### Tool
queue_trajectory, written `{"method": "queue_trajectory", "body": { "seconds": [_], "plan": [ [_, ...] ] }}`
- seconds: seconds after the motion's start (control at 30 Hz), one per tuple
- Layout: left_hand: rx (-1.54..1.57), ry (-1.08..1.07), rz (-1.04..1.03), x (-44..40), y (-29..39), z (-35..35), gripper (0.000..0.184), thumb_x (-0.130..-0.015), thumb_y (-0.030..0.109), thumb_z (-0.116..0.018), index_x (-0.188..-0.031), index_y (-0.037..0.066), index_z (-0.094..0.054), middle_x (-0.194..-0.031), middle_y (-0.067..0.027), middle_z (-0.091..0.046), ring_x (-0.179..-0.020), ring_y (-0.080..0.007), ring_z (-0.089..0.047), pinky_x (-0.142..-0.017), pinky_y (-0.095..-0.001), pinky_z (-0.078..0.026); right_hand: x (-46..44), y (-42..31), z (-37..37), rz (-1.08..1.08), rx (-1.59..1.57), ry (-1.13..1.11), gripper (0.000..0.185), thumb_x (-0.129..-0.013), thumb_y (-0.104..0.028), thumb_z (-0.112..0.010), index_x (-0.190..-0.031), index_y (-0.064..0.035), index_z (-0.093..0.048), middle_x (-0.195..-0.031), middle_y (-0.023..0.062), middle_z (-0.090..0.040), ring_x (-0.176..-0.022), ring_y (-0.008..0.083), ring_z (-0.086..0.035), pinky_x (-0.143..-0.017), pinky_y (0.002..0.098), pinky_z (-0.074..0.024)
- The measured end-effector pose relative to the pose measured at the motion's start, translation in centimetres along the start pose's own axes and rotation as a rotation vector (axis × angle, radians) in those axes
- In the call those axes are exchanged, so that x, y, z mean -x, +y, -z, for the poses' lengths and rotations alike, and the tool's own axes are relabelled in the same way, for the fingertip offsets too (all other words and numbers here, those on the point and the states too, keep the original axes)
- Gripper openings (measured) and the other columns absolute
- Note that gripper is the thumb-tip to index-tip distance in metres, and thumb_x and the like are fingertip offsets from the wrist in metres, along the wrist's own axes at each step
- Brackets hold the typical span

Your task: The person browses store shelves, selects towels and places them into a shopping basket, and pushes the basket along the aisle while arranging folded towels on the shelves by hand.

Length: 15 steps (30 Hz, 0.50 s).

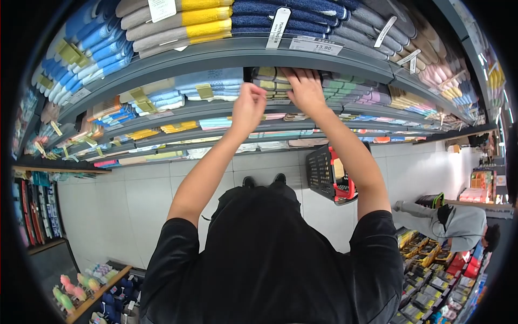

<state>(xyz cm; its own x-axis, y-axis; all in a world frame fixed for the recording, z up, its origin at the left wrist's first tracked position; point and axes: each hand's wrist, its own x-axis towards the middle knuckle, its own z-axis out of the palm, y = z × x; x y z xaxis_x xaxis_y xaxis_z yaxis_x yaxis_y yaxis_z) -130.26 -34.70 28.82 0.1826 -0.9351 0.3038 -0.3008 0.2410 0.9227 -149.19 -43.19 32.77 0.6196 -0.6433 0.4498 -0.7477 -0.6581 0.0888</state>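
On the second shelf, my right hand (306, 93) lies with fingers stretched out over a stack of folded checked towels (270, 85) in yellow and grey. Green-and-grey checked towels (345, 89) sit just to its right. My left hand (250, 106) is raised in front of the same shelf, its fingers curled in and no object visible in them. It is beside a dark gap between the yellow checked stack and a pile of light blue towels (211, 81). Whether its fingertips touch the yellow stack cannot be made out.
Above are navy towels (253, 19) and a price label (316, 46) on the shelf edge. Lower shelves hold more folded towels. A black and red shopping basket (322, 173) stands on the floor to my right. Another person (467, 224) bends by a display at far right.
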Motion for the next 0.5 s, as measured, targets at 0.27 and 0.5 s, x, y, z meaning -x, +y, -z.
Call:
{"method": "queue_trajectory", "body": {
  "seconds": [0.27,0.5],
  "plan": [
    [-0.428,-0.174,-0.268,-1.8,-0.5,-1.0,0.035,-0.087,0.016,-0.066,-0.117,0.001,-0.056,-0.113,-0.0173,-0.062,-0.105,-0.0319,-0.062,-0.086,-0.0406,-0.051,-1.8,-0.4,-1.7,0.001,-0.018,-0.011,0.068,-0.074,-0.022,-0.073,-0.139,-0.0273,-0.053,-0.137,0.0046,-0.055,-0.129,0.0276,-0.048,-0.11,0.0493,-0.0326],
    [-0.581,-0.208,-0.392,-2.9,5.0,1.3,0.038,-0.084,0.017,-0.069,-0.119,0.008,-0.059,-0.117,-0.0139,-0.06,-0.116,-0.0352,-0.055,-0.097,-0.0453,-0.044,-1.1,-0.1,-0.8,-0.102,-0.07,-0.099,0.052,-0.08,-0.016,-0.063,-0.131,-0.025,-0.059,-0.133,0.0069,-0.057,-0.128,0.0286,-0.049,-0.105,0.0527,-0.0392]
  ]
}}
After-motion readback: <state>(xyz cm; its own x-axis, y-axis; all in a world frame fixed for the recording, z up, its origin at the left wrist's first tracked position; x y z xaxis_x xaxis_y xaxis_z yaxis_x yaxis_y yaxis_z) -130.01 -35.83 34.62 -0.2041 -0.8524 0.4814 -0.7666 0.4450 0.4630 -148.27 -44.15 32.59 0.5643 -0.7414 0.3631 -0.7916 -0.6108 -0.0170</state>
